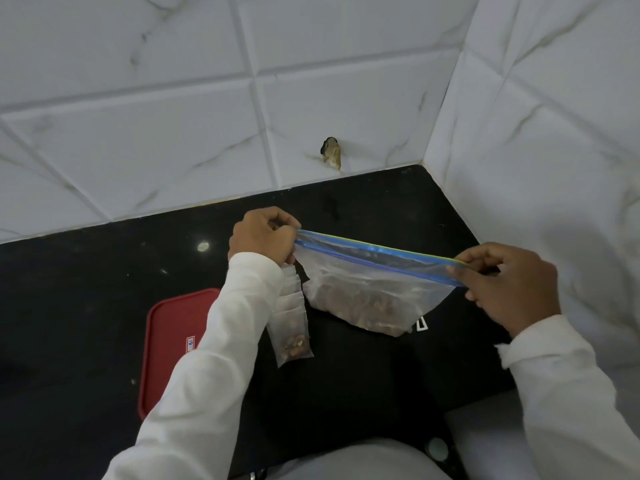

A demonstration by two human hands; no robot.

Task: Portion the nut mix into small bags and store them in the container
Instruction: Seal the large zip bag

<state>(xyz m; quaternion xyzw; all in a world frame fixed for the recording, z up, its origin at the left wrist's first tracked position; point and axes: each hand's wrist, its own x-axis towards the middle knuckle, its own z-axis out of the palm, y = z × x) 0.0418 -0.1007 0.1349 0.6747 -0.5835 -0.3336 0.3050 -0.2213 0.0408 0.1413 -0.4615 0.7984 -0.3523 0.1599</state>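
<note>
**Mia:** What is the left hand [263,233] doing?

**Sam:** Its fingers are curled tight. They pinch the left end of the big bag [377,271], right at the blue strip on top.

**Mia:** And the right hand [505,285]?

**Sam:** It pinches the other end of the blue strip between thumb and fingers. The big bag is pulled flat between the two hands.

**Mia:** Is the top of the big bag open?

**Sam:** I cannot tell. I see two blue lines close together, that is all.

**Mia:** Where is the nut mix [360,306]?

**Sam:** It sits in a brown heap at the bottom of the big bag. The bag sags down over the black counter [69,323]. I cannot tell if it touches the counter.

**Mia:** What hangs under the left hand?

**Sam:** A small bag [291,337]. It hangs straight down beside the white sleeve [221,323], with a few nuts at its bottom. There may be more small bags behind it, but I cannot count them.

**Mia:** What is the red thing?

**Sam:** A red lid [173,341]. It lies flat on the counter, left of the small bag, and the sleeve hides part of it.

**Mia:** And behind the counter?

**Sam:** A white tile wall [138,116] with a little broken hole [331,152] in it.
</note>
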